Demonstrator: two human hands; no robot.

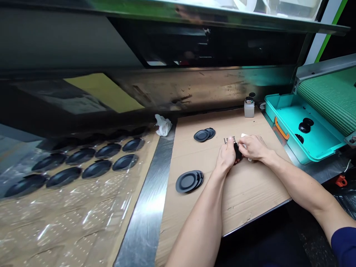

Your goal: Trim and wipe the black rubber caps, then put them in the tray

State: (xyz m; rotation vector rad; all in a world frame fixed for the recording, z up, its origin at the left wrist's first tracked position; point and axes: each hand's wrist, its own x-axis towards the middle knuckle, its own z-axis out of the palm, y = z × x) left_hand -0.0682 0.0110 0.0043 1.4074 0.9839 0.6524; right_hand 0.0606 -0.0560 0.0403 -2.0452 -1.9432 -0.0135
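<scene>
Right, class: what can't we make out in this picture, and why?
Head view:
Black piece: mostly covered by the left hand and right hand.
Dark print on the cardboard: partly behind the left hand.
Lower discs in the near stack: mostly under the top disc.
Green belt: cut off by the right edge.

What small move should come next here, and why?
Probably a short, light rub with the right hand over the black piece: the left hand grips that piece, and a white scrap, perhaps cloth, pokes out around the right hand.
</scene>
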